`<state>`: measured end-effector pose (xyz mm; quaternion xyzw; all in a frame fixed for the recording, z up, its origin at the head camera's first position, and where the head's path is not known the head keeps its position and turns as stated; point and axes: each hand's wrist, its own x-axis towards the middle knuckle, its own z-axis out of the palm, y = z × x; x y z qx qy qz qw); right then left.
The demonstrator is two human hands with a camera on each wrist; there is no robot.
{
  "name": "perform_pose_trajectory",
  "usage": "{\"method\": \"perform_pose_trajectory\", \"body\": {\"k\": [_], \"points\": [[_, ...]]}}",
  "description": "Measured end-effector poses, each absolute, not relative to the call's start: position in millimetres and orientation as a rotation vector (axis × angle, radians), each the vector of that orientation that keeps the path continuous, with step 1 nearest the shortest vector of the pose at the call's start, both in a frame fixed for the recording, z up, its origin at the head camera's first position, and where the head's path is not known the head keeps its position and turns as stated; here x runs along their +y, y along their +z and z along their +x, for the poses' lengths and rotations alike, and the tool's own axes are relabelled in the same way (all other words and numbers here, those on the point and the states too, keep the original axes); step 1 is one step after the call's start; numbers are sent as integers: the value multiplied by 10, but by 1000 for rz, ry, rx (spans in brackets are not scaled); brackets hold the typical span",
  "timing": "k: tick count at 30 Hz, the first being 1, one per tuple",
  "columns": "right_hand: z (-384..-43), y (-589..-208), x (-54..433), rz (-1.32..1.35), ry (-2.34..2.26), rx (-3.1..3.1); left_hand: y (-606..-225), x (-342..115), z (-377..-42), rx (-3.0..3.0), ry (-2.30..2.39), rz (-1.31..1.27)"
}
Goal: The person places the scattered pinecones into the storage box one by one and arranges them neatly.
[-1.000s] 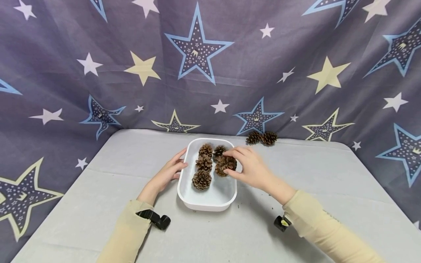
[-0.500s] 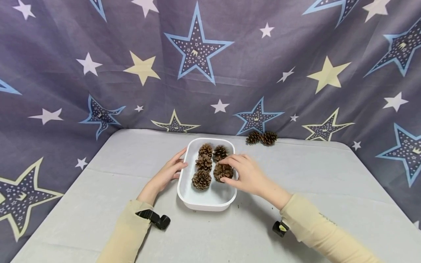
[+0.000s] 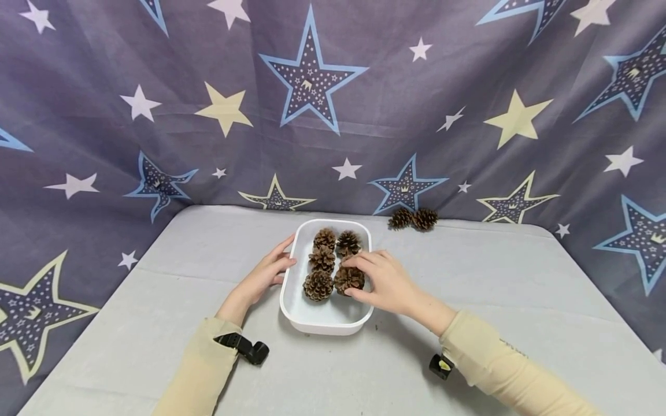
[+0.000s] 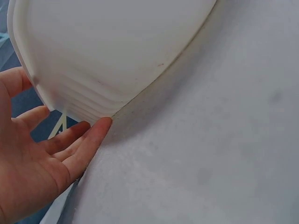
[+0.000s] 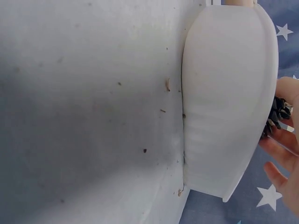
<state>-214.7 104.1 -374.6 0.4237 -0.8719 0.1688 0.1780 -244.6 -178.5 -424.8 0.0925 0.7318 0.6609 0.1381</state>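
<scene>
A white rectangular plastic container (image 3: 328, 328) stands on the table with two columns of brown pine cones inside. My right hand (image 3: 389, 287) reaches over its right rim and grips a pine cone (image 3: 348, 279) between thumb and fingers, beside the nearest left-column pine cone (image 3: 318, 286). In the right wrist view, the container's wall (image 5: 229, 98) hides much of the held pine cone (image 5: 276, 116). My left hand (image 3: 262, 276) rests against the container's left side. Its extended fingers touch the wall and the thumb lies at the rim, as the left hand (image 4: 44, 154) shows in the left wrist view.
Two pine cones, a left one (image 3: 400, 218) and a right one (image 3: 425, 219), lie at the table's back edge by the star-patterned curtain (image 3: 333, 144). Small brown crumbs dot the grey tablecloth (image 5: 93, 116) near the container.
My right hand has drawn the held pine cone nearer and slightly left along the right column, away from the dark pine cone behind. The left hand and the container have stayed in place.
</scene>
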Motion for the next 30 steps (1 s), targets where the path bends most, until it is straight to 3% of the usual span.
{"method": "perform_pose_trajectory", "body": {"k": [30], "points": [[-2163,-3817,1034,1191,415,-2636,-4254,-1785,-2444,2122,1904,275]]}}
